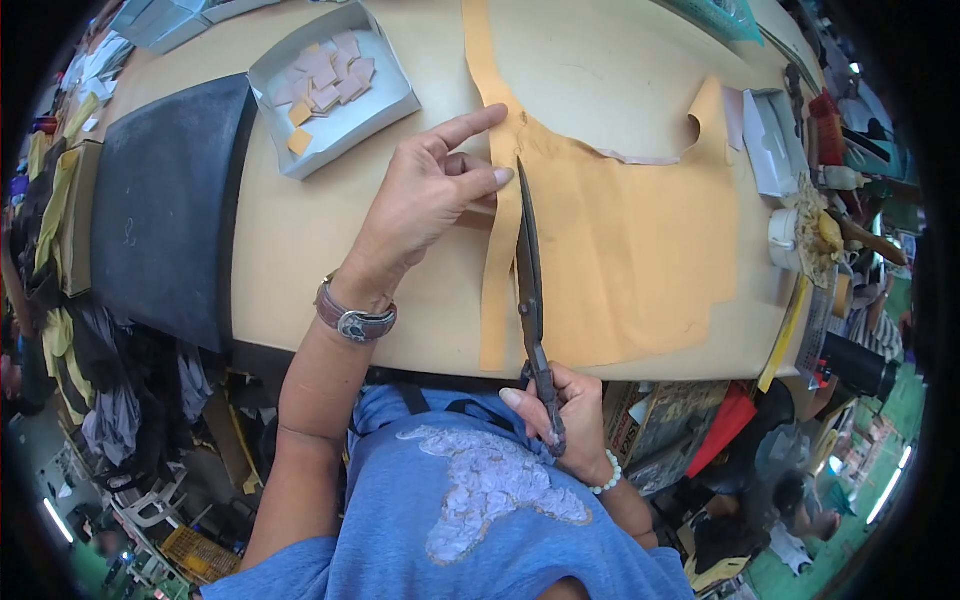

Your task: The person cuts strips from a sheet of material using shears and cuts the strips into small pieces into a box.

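Note:
An orange-tan, leather-like sheet (pixel 630 260) lies on the table, with a long narrow strip (pixel 497 300) along its left side. My left hand (pixel 425 185) pinches the strip's left edge with the thumb, while its index finger stretches across the strip higher up. Some of its other fingers are curled and partly hidden. In my right hand (pixel 575 410), at the table's front edge, are the handles of large dark scissors (pixel 530 270). Their blades point away from me along the line between strip and sheet, tips near my left thumb. The sheet's upper right corner curls up, showing a pinkish underside.
A white box (pixel 390 105) of small pink and orange pieces stands at the upper left, beside a black board (pixel 170 215). At the right are another white box (pixel 775 145), a white cup-like container (pixel 785 238) and a yellow strip (pixel 783 335) at the edge.

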### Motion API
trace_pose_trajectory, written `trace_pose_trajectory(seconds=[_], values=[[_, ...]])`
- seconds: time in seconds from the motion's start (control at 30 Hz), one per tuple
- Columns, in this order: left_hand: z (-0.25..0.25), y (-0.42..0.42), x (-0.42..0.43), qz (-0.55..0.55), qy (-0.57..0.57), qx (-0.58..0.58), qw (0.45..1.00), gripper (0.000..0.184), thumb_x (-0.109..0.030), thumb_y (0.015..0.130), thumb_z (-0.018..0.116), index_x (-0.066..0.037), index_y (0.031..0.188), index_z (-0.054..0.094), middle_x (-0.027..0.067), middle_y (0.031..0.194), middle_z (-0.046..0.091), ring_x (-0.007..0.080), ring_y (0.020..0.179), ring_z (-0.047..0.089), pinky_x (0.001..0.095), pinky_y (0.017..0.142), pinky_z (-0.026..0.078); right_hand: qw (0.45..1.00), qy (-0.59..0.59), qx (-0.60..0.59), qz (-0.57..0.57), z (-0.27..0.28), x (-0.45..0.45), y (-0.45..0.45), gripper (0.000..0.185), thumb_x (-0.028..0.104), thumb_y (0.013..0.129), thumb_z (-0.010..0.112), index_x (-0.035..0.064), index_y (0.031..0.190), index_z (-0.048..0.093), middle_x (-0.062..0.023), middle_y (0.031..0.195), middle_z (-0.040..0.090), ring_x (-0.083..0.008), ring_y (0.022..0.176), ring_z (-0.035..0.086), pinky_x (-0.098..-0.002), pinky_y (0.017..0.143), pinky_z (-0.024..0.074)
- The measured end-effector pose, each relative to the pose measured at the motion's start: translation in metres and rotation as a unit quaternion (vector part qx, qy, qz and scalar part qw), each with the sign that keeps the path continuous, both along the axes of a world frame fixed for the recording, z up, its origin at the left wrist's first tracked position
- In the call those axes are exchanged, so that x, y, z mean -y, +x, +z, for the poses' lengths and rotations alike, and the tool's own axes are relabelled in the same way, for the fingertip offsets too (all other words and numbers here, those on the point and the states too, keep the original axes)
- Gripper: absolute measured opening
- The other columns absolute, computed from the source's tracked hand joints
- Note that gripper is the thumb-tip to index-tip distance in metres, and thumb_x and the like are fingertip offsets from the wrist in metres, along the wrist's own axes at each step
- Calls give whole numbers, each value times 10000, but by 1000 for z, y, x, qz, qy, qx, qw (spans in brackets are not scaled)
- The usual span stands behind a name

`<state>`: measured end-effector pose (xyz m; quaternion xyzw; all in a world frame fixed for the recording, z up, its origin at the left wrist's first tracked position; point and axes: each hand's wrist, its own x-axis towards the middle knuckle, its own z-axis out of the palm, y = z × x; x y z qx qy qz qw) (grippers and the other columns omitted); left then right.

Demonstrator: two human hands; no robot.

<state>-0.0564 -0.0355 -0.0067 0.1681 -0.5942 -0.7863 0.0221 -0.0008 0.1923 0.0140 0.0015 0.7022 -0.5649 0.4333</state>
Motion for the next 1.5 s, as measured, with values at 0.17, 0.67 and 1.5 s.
trace_pose_trajectory(seconds=[0.17, 0.67, 1.5], values=[[4, 3, -8, -3, -12, -7, 1000, 582, -27, 757, 636, 42, 1275, 379, -1, 706, 572, 53, 649, 542, 185, 628, 456, 1000, -25, 14, -13, 4, 10, -15, 247, 127, 739, 712, 45, 627, 508, 57, 524, 460, 2, 451, 378, -167, 397, 252], [13, 5, -9, -3, -8, -14, 1000, 606, 18, 746, 622, 41, 1291, 358, -13, 688, 551, 30, 621, 506, 162, 605, 427, 1000, -13, -5, -4, 6, 16, -19, 260, 163, 758, 704, 40, 635, 511, 47, 501, 464, -5, 429, 401, -166, 381, 277], [22, -8, -4, 0, -57, -50, 997, 579, 5, 743, 631, 72, 1261, 382, 22, 766, 584, 42, 625, 516, 180, 615, 446, 996, -79, -22, -34, 6, 27, -30, 245, 126, 731, 715, 35, 633, 509, 49, 542, 464, -5, 466, 377, -168, 412, 271]])
